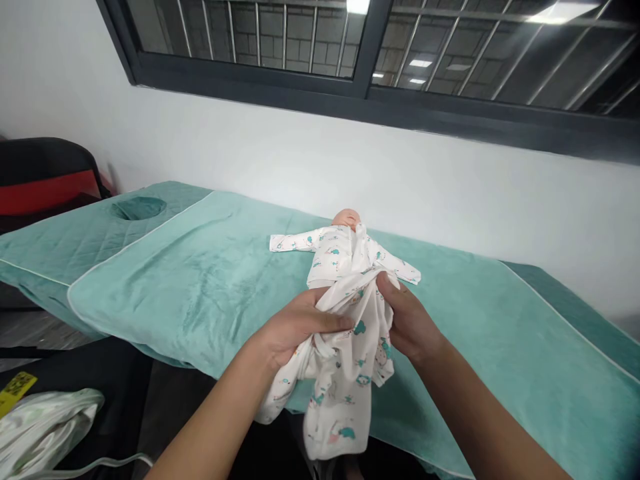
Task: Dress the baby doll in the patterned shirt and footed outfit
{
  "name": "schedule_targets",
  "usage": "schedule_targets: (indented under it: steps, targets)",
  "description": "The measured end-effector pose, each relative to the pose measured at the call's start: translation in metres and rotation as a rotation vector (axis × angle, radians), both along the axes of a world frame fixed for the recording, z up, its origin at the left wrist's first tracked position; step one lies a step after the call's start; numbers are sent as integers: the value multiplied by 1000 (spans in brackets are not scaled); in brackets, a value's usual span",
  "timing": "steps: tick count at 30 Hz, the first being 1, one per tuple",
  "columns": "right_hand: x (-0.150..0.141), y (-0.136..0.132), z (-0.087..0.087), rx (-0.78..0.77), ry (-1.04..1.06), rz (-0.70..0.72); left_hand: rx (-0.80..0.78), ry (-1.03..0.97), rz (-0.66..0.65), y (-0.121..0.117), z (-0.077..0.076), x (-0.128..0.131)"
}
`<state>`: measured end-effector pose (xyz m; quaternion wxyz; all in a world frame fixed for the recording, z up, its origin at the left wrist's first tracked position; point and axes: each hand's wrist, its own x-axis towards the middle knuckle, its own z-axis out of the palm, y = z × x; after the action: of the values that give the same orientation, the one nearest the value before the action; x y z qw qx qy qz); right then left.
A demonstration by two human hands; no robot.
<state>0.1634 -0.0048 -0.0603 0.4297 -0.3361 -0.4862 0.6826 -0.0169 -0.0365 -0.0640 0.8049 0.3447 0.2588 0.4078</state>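
A pair of baby pants [350, 373], white with teal and pink prints, is bunched between my two hands, its leg parts hanging over the near edge of the bed. My left hand [305, 320] grips the bunched cloth from the left, thumb across the front. On the other side my right hand [407, 313] pinches the upper edge, thumb on top. Just beyond lies a baby doll [347, 217] on its back, wearing a matching long-sleeved top [335, 253] with both sleeves spread out. The held cloth hides the doll's lower body.
A teal padded bed [200, 267] with a face hole [140, 208] at its left end stands along the white wall [225, 147]. A black and red chair [47, 177] is at far left. Folded cloth [50, 423] lies on a dark surface at lower left, by a yellow label [17, 390].
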Motion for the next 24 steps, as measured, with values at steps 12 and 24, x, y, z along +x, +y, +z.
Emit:
schedule_targets:
  steps: [12, 24]
  targets:
    - [6, 3, -15, 44, -152, 232, 5, -7, 218, 13, -11, 0]
    - [-4, -27, -36, -95, -118, 487, -6, 100, 297, 7, -26, 2]
